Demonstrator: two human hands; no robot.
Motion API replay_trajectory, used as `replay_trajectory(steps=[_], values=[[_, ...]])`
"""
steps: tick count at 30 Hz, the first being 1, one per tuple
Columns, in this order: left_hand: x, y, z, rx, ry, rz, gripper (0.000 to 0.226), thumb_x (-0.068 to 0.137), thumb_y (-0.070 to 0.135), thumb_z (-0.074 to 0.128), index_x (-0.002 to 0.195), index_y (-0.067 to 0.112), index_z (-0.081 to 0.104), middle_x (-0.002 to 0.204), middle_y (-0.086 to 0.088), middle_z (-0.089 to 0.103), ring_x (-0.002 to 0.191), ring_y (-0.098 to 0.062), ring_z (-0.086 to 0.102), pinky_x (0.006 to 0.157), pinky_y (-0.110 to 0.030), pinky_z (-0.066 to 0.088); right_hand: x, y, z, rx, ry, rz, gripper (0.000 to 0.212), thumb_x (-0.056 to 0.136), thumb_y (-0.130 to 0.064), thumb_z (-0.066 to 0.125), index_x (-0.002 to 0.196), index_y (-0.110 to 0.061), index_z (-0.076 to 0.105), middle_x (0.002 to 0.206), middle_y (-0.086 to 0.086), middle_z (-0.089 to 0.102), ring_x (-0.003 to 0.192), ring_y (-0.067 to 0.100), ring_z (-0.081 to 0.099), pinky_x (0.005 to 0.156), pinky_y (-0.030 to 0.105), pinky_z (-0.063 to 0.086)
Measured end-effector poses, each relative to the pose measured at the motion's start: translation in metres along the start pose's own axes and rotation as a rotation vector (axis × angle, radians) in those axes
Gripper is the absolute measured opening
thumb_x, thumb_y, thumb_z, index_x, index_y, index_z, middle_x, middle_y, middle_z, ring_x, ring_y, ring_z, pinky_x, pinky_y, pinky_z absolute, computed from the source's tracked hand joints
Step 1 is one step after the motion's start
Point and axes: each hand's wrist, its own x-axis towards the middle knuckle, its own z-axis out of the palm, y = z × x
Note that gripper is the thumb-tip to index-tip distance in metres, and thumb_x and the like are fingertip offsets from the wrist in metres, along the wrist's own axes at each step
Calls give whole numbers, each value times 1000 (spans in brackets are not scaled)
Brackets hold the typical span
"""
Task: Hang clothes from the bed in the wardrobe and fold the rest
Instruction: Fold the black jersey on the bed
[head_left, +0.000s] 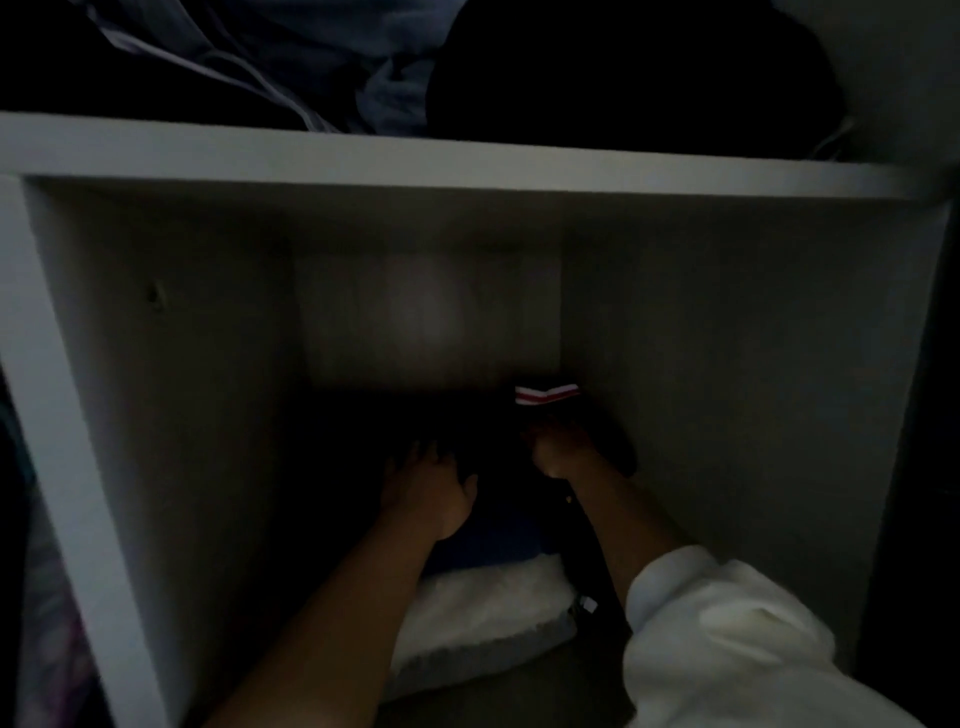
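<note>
Both my arms reach deep into a dim white wardrobe compartment (171, 364). My left hand (428, 488) lies flat with spread fingers on a stack of dark folded clothes (483, 540). My right hand (563, 452) is curled against a dark garment (615, 447) with a red-and-white striped band (545, 395), near the right wall. It is too dark to tell whether the fingers grip it. A white fluffy folded item (483, 608) lies under the dark stack at the front.
A white shelf board (467, 161) runs across above the compartment, with grey-blue and dark clothes (291, 62) piled on it. The compartment's side walls stand close on both sides. Patterned fabric (47, 623) shows at the far left outside the frame.
</note>
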Motion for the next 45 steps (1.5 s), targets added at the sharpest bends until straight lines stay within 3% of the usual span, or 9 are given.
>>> replay_trajectory(steps=[4,7,13,17,20,24,27,34,45], values=[[-10,1,-3,22,-25,-3,56,100,41,21,147,11,19,155,-10,13,142,-27,12,115,-45,14,4,-4,2,223,153,69,48,98,-31,40,142,-11,35,149,9,31,134,27,33,113,38,25],[-19,1,-13,30,-8,0,53,99,41,24,143,12,28,150,-11,26,136,-28,25,110,-45,24,-7,-5,-9,53,29,49,48,100,-32,32,143,-11,32,149,13,30,134,29,32,112,36,25],[-62,-3,-21,-1,51,7,46,98,34,34,136,9,37,140,-14,39,127,-29,38,101,-40,35,-83,-17,-25,-234,145,-96,46,101,-30,27,141,-10,34,146,11,35,132,28,32,107,36,30],[-108,2,-19,-1,59,82,41,95,27,41,132,9,42,136,-14,42,125,-31,40,98,-40,37,-166,-28,-30,-243,207,-100,47,99,-31,34,141,-9,35,144,10,40,132,25,34,106,33,32],[-142,15,-17,8,18,132,41,95,25,40,133,12,40,137,-12,40,125,-30,39,98,-39,37,-227,-35,-35,-212,242,-30,46,98,-28,38,141,-12,35,142,11,42,128,26,40,101,31,36],[-199,47,-6,3,-44,248,46,94,26,44,138,15,36,139,-10,38,128,-27,36,100,-35,33,-320,-32,-31,-128,292,234,43,94,-26,43,135,-13,43,128,13,53,114,31,52,84,34,45],[-235,80,-2,18,-49,366,42,94,23,45,135,12,40,136,-10,43,125,-28,39,99,-37,34,-387,-15,-33,-147,308,295,43,91,-24,45,133,-16,45,130,8,52,119,27,48,86,32,46],[-313,228,-5,40,2,693,37,92,21,42,127,10,47,134,-11,46,126,-28,41,101,-37,34,-530,79,-72,-302,327,537,42,92,-26,43,133,-14,43,133,7,49,124,25,43,94,32,43],[-425,565,-17,-61,16,1098,37,91,21,43,127,12,47,132,-10,46,123,-27,43,97,-35,36,-752,295,-180,-384,379,917,44,93,-20,45,136,-13,41,136,10,47,122,28,46,92,33,42]])
